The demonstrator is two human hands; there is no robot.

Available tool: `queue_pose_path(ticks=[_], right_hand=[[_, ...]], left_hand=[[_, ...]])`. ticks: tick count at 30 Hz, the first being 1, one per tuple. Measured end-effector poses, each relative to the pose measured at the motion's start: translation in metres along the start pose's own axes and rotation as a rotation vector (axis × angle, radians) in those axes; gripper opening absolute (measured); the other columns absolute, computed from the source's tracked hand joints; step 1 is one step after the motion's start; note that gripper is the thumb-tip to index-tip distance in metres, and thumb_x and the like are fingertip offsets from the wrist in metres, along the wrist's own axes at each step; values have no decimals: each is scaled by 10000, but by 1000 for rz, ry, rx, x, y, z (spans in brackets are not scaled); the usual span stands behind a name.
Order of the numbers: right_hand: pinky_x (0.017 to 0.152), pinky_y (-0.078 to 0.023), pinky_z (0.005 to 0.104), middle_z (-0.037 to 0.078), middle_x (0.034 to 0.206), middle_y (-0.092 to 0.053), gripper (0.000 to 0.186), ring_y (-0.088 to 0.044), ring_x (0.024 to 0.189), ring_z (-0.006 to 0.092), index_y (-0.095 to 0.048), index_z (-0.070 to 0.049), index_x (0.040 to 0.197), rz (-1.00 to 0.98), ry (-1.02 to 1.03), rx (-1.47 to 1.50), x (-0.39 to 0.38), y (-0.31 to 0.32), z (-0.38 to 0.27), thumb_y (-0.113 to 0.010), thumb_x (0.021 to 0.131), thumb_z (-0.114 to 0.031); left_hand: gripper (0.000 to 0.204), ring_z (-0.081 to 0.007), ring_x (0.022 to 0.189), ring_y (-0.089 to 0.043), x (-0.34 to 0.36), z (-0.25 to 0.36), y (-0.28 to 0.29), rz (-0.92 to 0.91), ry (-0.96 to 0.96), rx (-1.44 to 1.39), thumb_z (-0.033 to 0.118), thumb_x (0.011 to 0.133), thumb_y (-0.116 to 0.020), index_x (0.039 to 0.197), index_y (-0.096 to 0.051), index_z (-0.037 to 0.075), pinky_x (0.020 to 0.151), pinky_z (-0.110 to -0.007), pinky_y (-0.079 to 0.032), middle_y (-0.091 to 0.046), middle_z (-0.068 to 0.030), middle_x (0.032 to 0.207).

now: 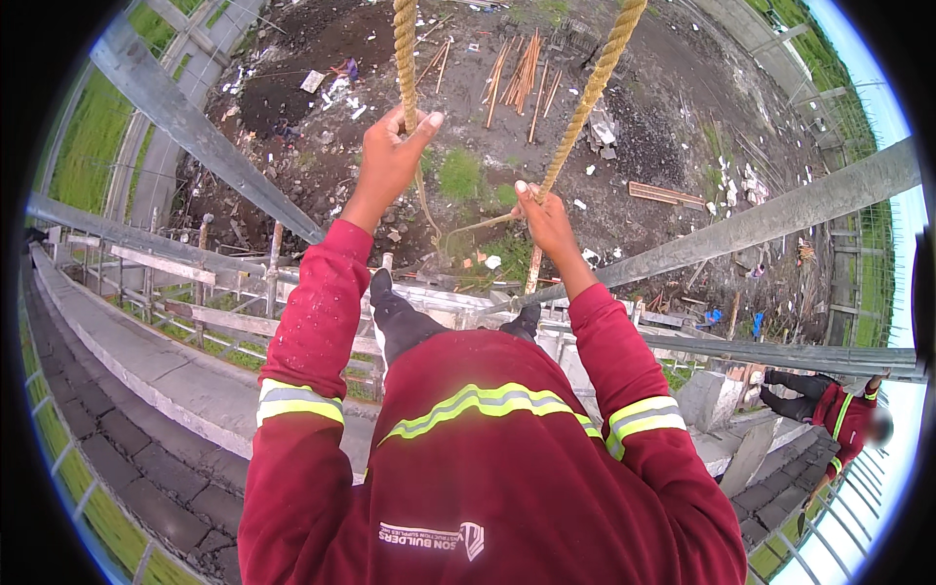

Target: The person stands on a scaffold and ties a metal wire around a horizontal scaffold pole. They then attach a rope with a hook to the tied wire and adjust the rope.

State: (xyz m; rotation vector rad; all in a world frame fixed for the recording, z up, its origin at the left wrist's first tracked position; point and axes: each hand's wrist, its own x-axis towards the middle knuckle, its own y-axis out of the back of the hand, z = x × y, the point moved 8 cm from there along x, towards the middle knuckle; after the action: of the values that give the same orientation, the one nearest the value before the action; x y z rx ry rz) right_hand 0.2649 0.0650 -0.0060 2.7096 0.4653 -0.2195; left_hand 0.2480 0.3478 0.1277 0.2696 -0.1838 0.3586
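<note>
A thick yellow twisted rope comes down from the upper edge into my left hand, whose fingers are closed round it with the thumb sticking out. Lower and to the right, my right hand grips a second length of yellow rope, which slants up to the upper right. Below the hands, thinner-looking rope hangs and bends toward the right hand; whether both lengths are one rope I cannot tell. Both forearms, in maroon sleeves with reflective bands, reach forward over the drop.
Metal bars slant in from both sides. My shoes stand by a ledge with wooden boards. Far below lie rubble and timber poles, with a person. Another worker stands at right, near a concrete block.
</note>
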Motion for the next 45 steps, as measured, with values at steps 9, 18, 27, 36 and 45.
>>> queue_pose_path(ticks=[9,18,27,36,45], right_hand=[[766,-467,351,50,867,-644,435,-551,825,146,-679,-5,1041,-9,-80,-73,13,-21,38,-627,1022,-437],[809,-483,363,82,901,-666,419,-584,858,177,-664,9,1104,22,8,-78,30,-17,33,-633,1018,-400],[888,-492,403,148,1036,-709,461,-652,969,248,-670,-10,1177,24,-28,-220,37,-21,8,-596,1027,-440],[965,-483,471,271,1179,-687,479,-644,1141,441,-620,4,1262,-42,154,-202,57,-43,-18,-554,1037,-413],[916,-489,493,279,1110,-699,427,-659,1073,460,-627,-3,1187,32,126,-141,84,-56,-35,-581,1011,-390]], left_hand=[[299,-41,579,-491,34,133,-10,-71,-142,-202,345,993,-729,889,-641,79,542,-220,-388,-546,51,699],[410,-31,603,-411,31,34,11,-33,-9,-235,418,1012,-683,786,-610,84,547,-245,-329,-474,83,648],[398,-35,610,-392,8,-18,-8,-96,106,-153,394,1007,-692,774,-607,83,552,-254,-322,-453,86,663],[360,-35,593,-437,-9,-47,-14,-61,271,-245,386,1001,-700,816,-641,83,542,-243,-341,-524,75,687],[371,-32,610,-417,-5,-18,-29,-109,208,-308,390,1015,-681,800,-624,93,554,-246,-334,-502,86,682]])
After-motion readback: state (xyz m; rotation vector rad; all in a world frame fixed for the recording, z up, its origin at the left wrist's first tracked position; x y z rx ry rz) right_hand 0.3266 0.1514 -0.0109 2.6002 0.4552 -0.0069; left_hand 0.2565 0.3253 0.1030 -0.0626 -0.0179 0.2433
